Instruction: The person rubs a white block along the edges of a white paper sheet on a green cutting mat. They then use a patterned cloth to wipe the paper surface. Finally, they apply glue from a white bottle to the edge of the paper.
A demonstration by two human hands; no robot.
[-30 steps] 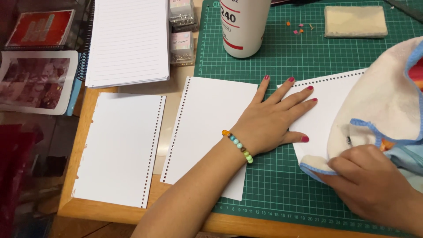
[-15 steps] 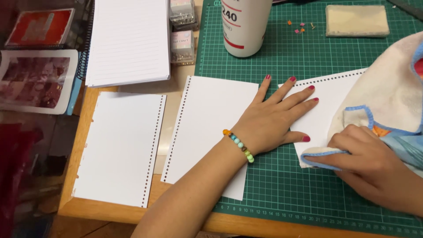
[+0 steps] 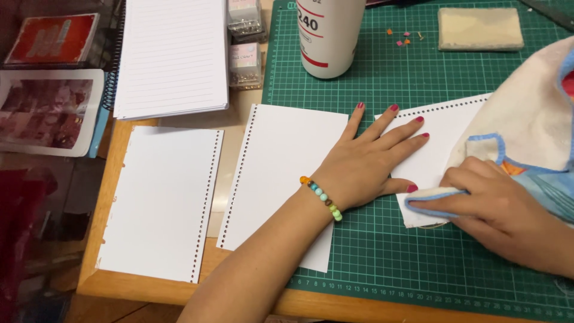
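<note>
My left hand (image 3: 365, 164) lies flat with fingers spread, pressing on a white punched sheet (image 3: 439, 140) on the green cutting mat (image 3: 418, 263). Its heel also rests on a second punched sheet (image 3: 281, 173) to the left. My right hand (image 3: 487, 206) grips a fold of a cream cloth with blue trim (image 3: 526, 119) and presses it onto the lower edge of the sheet, just beside my left thumb. A beaded bracelet (image 3: 321, 196) circles my left wrist.
A third punched sheet (image 3: 161, 203) lies on the wooden board at the left. Behind it sit a stack of lined paper (image 3: 173, 57), small clear boxes (image 3: 245, 60), a white bottle (image 3: 329, 36) and a beige sponge (image 3: 478, 28). Photos and a red packet lie far left.
My right hand with the cloth has slid left and slightly up along the sheet toward my left thumb. My left hand has stayed put.
</note>
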